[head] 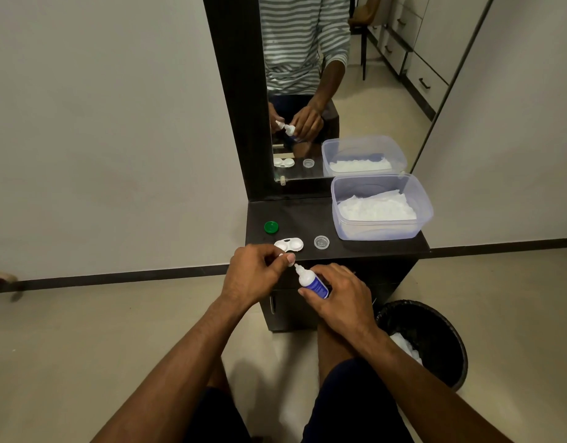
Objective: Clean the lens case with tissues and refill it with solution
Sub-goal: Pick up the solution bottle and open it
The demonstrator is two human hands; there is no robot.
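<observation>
Bottle (312,282) tilted, long axis running up-left, nozzle aimed at left hand, just short of counter (371,247) front edge. Right hand (336,298) wraps bottle body, fingers curled round it, forearm coming from lower right. Left hand (256,276) pinches small white cap (291,260) between thumb and fingers, right at nozzle tip. Case (288,244) lies open on counter, just beyond left hand, long axis left-right. Green lid (271,227) behind it, clear lid (321,242) to right. Tissue tub (379,207) at counter's right.

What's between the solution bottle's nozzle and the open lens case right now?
Nothing on the shelf blocks it. Only the left hand, pinching a small white cap, sits between the nozzle of the solution bottle in the right hand and the lens case.
</observation>
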